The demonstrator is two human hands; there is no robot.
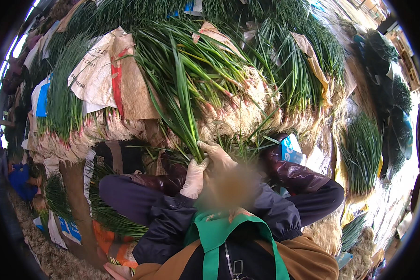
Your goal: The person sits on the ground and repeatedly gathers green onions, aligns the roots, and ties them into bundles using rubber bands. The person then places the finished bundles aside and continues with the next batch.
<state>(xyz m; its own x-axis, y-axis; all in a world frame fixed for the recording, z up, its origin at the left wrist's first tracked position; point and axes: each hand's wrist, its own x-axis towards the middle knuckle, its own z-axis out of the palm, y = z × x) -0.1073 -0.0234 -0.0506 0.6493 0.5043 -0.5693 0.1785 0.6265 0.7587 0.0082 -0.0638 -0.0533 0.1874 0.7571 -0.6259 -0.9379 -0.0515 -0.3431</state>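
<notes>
Both my hands wear pale, thin gloves. My left hand (195,177) grips the lower end of a small bunch of long green strap-leaved plants (186,101). My right hand (217,155) pinches the same bunch from the right, just above the left fingertips. The leaves fan upward and away from me; the bunch's lowest tip is hidden by the fingers. Just beyond lies a loose heap of similar plants (210,77), with reddish stem bases and a thick mat of pale fibrous roots (238,115) facing me. A blurred patch covers part of my right wrist.
A torn paper sack (98,70) lies over another row of rooted plants (64,94) at left. More plants (297,84) stand to the right beside brown paper (315,66). Bundles (362,154) line the far right. My dark boots (297,171) flank the hands. A blue-and-white packet piece (291,148) sits by the right boot.
</notes>
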